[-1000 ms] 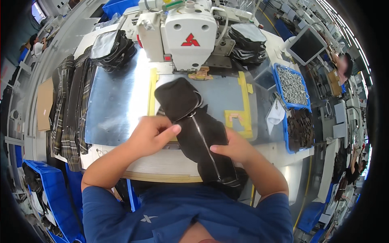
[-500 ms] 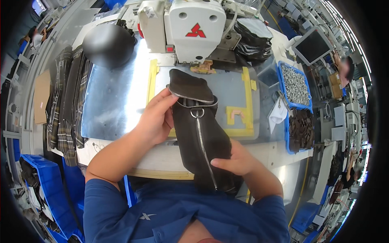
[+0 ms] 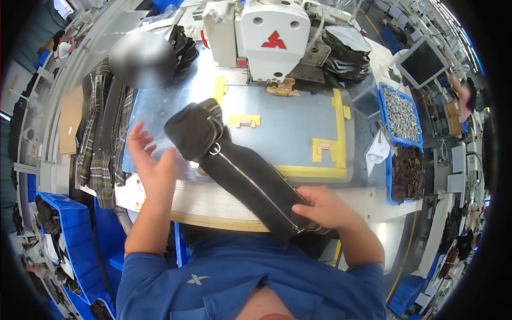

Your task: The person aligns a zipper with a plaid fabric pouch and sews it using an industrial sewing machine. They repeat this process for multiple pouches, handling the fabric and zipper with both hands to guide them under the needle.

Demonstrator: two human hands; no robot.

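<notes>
A long dark zippered fabric piece (image 3: 250, 178) slants across the near edge of the table, from upper left to lower right. Its silver zipper runs down the middle, with a metal D-ring (image 3: 215, 149) at the upper end. Beyond the ring, a dark flap (image 3: 192, 132) lies folded and bulges to the left. My right hand (image 3: 319, 207) grips the lower end, thumb on top and fingers partly hidden underneath. Beside the flap my left hand (image 3: 153, 165) is raised with fingers apart, slightly blurred, touching nothing.
Behind stands a white sewing machine (image 3: 274, 42) over a yellow-taped metal plate (image 3: 282, 112). Striped fabric (image 3: 98, 138) hangs at left, near a blue bin (image 3: 74, 240). Blue trays at right hold metal hardware (image 3: 401, 113) and small dark pieces (image 3: 408, 175). A monitor (image 3: 422, 61) stands behind them.
My left hand has let go of the fabric piece's far end and moved left, opening. That end has swung left, off the taped plate's middle. My right hand keeps its grip.
</notes>
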